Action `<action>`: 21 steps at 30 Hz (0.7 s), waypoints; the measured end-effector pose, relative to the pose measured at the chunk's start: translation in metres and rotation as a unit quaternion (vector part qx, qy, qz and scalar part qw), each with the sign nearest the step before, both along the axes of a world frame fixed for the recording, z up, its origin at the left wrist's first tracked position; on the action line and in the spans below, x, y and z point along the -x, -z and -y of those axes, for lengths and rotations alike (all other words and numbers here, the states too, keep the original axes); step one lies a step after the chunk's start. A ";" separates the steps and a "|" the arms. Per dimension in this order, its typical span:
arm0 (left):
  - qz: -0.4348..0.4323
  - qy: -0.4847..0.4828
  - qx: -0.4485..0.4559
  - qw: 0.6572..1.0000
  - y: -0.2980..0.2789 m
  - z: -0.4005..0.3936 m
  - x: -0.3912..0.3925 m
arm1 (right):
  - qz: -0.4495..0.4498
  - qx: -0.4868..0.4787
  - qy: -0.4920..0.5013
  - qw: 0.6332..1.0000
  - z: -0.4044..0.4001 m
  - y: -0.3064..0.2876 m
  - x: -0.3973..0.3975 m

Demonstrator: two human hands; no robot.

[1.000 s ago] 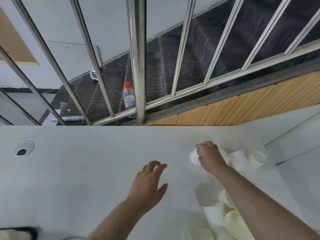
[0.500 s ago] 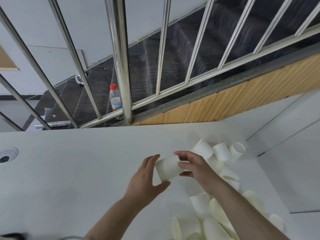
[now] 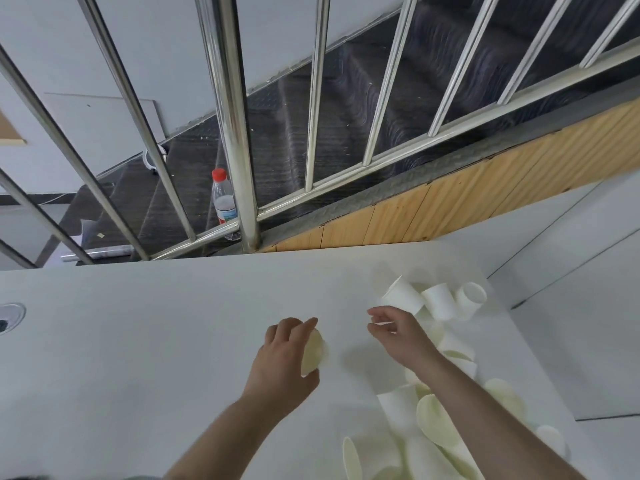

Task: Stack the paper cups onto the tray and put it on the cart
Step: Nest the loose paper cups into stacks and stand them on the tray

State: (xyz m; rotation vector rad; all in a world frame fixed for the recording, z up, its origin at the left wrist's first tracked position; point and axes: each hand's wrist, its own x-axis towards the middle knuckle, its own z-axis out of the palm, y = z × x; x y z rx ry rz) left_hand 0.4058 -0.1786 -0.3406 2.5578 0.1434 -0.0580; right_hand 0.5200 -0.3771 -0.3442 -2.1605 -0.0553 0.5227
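My left hand [image 3: 285,358] grips a white paper cup [image 3: 313,351] just above the white table [image 3: 138,341], its mouth turned to the right. My right hand [image 3: 394,332] hovers a short way to the right with loosely curled fingers and nothing in it. Several more paper cups lie tumbled on the table's right side: three at the back [image 3: 436,301] and a heap [image 3: 429,424] under my right forearm. No tray or cart is in view.
A steel railing [image 3: 232,126] runs along the table's far edge, with dark stairs behind it. A plastic bottle with a red cap [image 3: 223,199] stands on a stair. A round cable port [image 3: 8,315] sits at the table's left edge.
My right hand picked a cup from the pile and passed it to my left hand. The left hand now holds it alone, and the right hand has drawn back toward the pile.
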 end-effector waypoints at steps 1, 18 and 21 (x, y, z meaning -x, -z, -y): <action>-0.016 0.000 -0.019 1.000 0.002 -0.001 -0.001 | 0.041 0.044 -0.013 0.998 0.003 0.005 -0.006; -0.107 0.008 -0.107 0.988 0.034 -0.013 -0.009 | 0.105 0.398 -0.097 0.906 0.017 0.038 -0.075; -0.106 0.009 -0.105 0.989 0.037 -0.015 -0.010 | 0.125 0.404 -0.098 0.901 0.016 0.042 -0.077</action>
